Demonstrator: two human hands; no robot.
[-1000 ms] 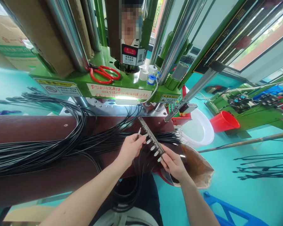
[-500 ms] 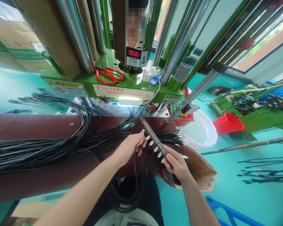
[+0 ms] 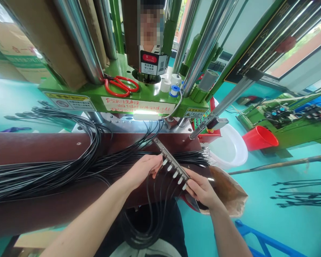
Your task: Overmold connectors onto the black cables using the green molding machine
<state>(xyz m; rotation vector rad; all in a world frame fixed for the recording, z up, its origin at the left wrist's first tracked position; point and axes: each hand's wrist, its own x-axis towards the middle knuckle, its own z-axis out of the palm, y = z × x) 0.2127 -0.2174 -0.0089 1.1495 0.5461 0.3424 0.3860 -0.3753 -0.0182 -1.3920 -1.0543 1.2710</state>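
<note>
Machine (image 3: 149,93): green, straight ahead of you, with steel columns (image 3: 81,39) rising from it and a caution sign (image 3: 149,63) at its middle.
Table (image 3: 37,144): dark brown, reaching across in front of you from the left edge of your view.
Cable bundle (image 3: 42,180): thick and black, lying along the table, its metal-tipped ends pointing to your right.
White tub (image 3: 239,144): on your right, just past the table's end.
Paper bag (image 3: 230,192): brown and gaping, by the table's right end, nearer you than the tub.
Red bucket (image 3: 258,141): beyond the tub, further to your right.
Cable loop (image 3: 144,241): black, hanging in a coil in front of your body.
Metal bar (image 3: 172,160): slanted over the cable bundle between your hands, far end towards the machine; you cannot tell whether it touches what lies beneath.
Right hand (image 3: 202,187): yours grips the bar's near end, thumb on top.
Left hand (image 3: 143,171): your thumb and fingers pinch the end of a black cable (image 3: 147,187) against the bar's edge, mostly hiding that end.
Scissors (image 3: 119,83): red-handled, lying on the machine, left of the sign.
Connectors (image 3: 175,175): pale, in a row along the bar's edge facing you, cables drooping from them.
</note>
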